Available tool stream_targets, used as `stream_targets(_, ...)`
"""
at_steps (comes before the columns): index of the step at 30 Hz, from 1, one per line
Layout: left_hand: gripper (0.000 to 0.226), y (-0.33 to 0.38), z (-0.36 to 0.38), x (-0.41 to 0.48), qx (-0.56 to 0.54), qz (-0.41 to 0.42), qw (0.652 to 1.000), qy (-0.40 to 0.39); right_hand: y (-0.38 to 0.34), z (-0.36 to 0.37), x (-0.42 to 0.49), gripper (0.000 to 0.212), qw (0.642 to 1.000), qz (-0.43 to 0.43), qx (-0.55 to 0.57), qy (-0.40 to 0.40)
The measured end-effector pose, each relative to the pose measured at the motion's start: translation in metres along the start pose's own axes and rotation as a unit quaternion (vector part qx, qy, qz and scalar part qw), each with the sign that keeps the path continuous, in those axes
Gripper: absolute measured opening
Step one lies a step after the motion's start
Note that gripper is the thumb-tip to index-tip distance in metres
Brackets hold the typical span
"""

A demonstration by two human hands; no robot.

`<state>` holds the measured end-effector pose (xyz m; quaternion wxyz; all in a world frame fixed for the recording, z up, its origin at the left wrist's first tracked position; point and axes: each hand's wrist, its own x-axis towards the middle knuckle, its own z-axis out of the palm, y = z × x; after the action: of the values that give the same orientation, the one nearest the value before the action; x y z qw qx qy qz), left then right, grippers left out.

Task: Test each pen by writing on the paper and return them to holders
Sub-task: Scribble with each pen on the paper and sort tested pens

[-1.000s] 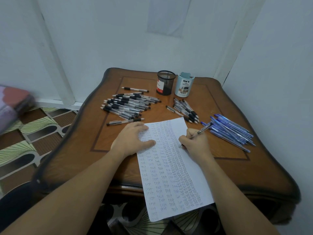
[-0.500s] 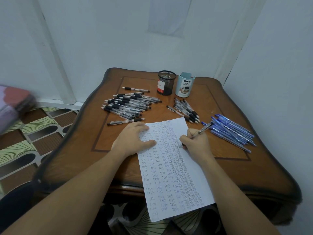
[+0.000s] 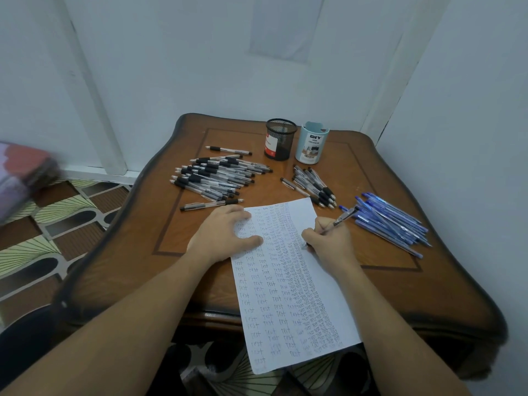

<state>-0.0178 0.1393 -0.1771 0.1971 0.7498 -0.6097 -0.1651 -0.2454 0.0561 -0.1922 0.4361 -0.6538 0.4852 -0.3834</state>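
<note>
Gripping a pen (image 3: 344, 217) slanted tip-down-left, right hand (image 3: 328, 244); left hand (image 3: 223, 232) flat on paper (image 3: 285, 298)

Hidden beneath right hand (image 3: 331, 241): tip of pen (image 3: 344, 217). Covered by left hand (image 3: 225, 235): top-left corner of paper (image 3: 285, 295). Too small to read: dense writing in right-hand columns; label on mesh holder (image 3: 281, 140). Out of sight: insides of mesh holder and blue holder (image 3: 312, 144). Blurred and cut by left edge: red-purple bundle (image 3: 23, 175). Cut by bottom edge: both forearms. Smeared: near corners of table (image 3: 428, 281).
</note>
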Motion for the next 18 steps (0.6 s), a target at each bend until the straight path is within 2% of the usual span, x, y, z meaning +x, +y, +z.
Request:
stream_targets(5,0.072,0.000,0.001,0.000,0.005,-0.001,1.000,-0.001,-0.002,-0.002,0.002,0.044,0.999,0.016,0.038,-0.002)
stream_targets(8,0.072,0.000,0.001,0.001,0.007,0.000,1.000,-0.003,-0.008,-0.005,0.003,0.036,0.996,0.044,0.080,0.020)
stream_targets(12,0.072,0.000,0.001,0.001,0.005,0.004,1.000,-0.001,-0.015,-0.011,0.003,0.057,0.988,0.062,0.142,0.004)
stream_targets(15,0.072,0.000,0.001,0.002,0.006,0.004,1.000,-0.004,-0.021,-0.014,0.005,0.043,0.987,0.087,0.136,-0.020)
stream_targets(18,0.072,-0.001,0.002,0.001,0.006,0.007,1.000,0.001,-0.023,-0.012,0.004,0.036,0.992,0.074,0.102,-0.031)
